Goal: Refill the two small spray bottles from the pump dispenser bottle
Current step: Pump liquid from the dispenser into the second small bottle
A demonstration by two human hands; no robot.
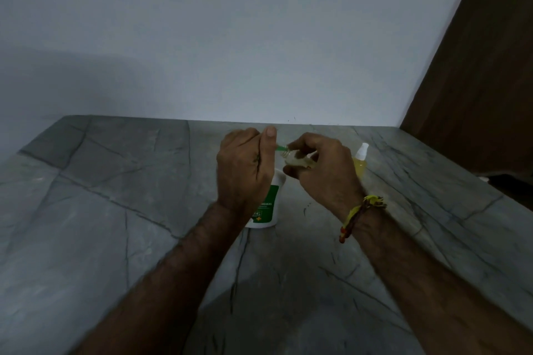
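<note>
White plastic pump dispenser bottle with a green label (266, 204) standing upright on the grey stone counter (115, 225), near the middle, half hidden behind the left hand (245, 170). Left hand curled round the pump top, thumb up, likely to press soap out through the green spout (279, 147). Right hand (320, 170) gripping a small clear spray bottle (297, 160), tipped on its side with its open mouth right at the green spout, probably so the liquid lands inside and not on the counter. Cap of this small bottle not to be seen. Second small spray bottle with yellow liquid and a white spray top (360, 161) standing upright just behind the right hand, looking full already. Yellow and brown thread band (360, 216) round the right wrist.
</note>
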